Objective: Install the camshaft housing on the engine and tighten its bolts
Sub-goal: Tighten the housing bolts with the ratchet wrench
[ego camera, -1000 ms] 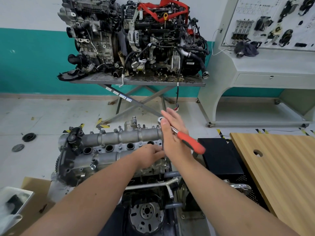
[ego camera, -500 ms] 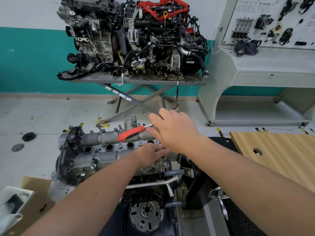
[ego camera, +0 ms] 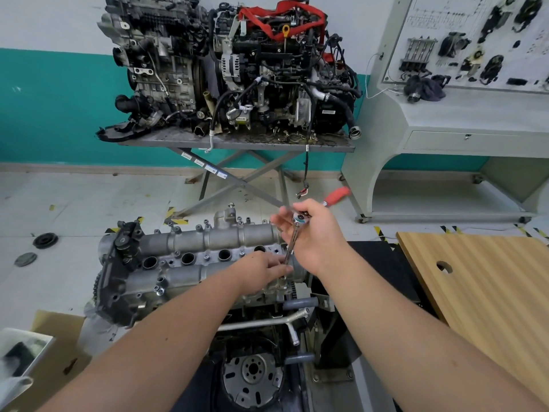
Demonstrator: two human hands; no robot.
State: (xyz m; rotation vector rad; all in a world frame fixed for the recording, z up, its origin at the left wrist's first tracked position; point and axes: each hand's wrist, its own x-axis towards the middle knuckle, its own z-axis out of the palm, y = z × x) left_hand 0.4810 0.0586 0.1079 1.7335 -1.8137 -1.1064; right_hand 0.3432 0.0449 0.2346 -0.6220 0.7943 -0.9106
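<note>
Over camshaft housing (ego camera: 208, 257), right hand (ego camera: 318, 236) gripping ratchet (ego camera: 300, 221), left hand (ego camera: 261, 269) steadying extension (ego camera: 289, 248)

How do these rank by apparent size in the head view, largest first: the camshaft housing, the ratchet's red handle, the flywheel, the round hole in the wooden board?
1. camshaft housing
2. flywheel, partly cut off by the frame
3. ratchet's red handle
4. round hole in the wooden board

The last two look close; the handle is blurred, so their order is unsure.

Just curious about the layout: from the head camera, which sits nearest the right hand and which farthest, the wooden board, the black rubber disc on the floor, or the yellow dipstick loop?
From the right hand:
1. Wooden board, to its right.
2. Yellow dipstick loop, on the far engine.
3. Black rubber disc, far left on the floor.
</note>
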